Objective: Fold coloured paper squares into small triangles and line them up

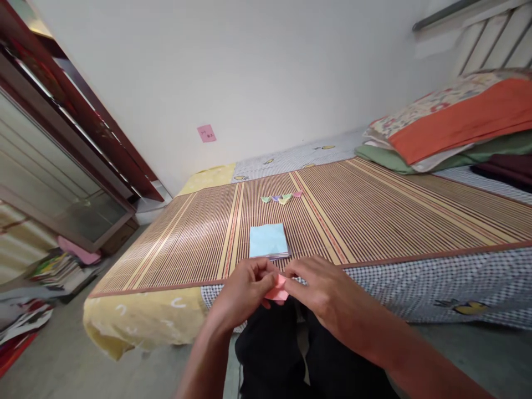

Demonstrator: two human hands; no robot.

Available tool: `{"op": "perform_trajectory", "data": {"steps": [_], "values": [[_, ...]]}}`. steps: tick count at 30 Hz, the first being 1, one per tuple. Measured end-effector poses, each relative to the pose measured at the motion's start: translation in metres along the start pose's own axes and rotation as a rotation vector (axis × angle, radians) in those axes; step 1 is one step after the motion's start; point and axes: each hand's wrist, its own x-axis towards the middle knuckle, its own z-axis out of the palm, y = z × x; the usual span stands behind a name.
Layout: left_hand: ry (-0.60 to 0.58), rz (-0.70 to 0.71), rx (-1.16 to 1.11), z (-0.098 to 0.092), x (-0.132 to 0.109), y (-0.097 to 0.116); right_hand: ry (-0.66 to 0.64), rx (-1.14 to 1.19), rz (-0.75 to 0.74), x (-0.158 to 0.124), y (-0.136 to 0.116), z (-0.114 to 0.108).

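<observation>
Looking at your hands, the pink paper [277,289] is the bit to watch. It sits right between them, up off the bed, just past the near edge of the mat [187,238] and above your black trousers [270,354]. So there's no reach involved: both hands are already on it.

Your left hand [244,285] is curled mostly closed, thumb over the paper's left side and fingertips showing underneath. Your right hand [326,291] comes in from the other side, fingers bent, thumb and index nearly together at the paper's right part. I'd call it a pinch, though the exact contact is partly covered. Neither hand is nearer, really; the left just seems to support more of it from below.

As for the long axis, I'd guess it runs roughly left to right, from one thumb toward the other, but your fingers hide too much to be sure.

Straight beyond your hands, slightly to the left, you've got the blue-topped stack [268,240] on the mat, with a row of small folded bits [286,199] farther back.
</observation>
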Motion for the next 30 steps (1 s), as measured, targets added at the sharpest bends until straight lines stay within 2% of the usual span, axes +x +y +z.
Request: {"op": "perform_trajectory", "data": {"steps": [4, 7, 10, 13, 17, 24, 30], "values": [[0.031, 0.012, 0.001, 0.003, 0.003, -0.003, 0.084, 0.141, 0.023, -0.003, 0.007, -0.002], [0.101, 0.03, 0.026, 0.006, 0.002, -0.003, 0.191, 0.34, 0.202, -0.004, 0.012, -0.008], [0.143, 0.054, 0.072, 0.013, 0.001, -0.001, 0.145, 0.441, 0.41, 0.003, 0.012, -0.014], [0.164, 0.083, 0.126, 0.02, 0.002, 0.001, -0.015, 0.304, 0.497, 0.014, 0.009, -0.015], [0.195, 0.107, 0.168, 0.025, 0.002, 0.001, -0.136, 0.019, 0.481, 0.028, 0.007, -0.009], [0.194, 0.101, 0.104, 0.029, 0.003, -0.003, -0.178, -0.078, 0.462, 0.034, 0.004, -0.001], [0.176, 0.103, -0.099, 0.018, 0.001, -0.009, -0.16, -0.085, 0.507, 0.03, 0.007, -0.007]]}}
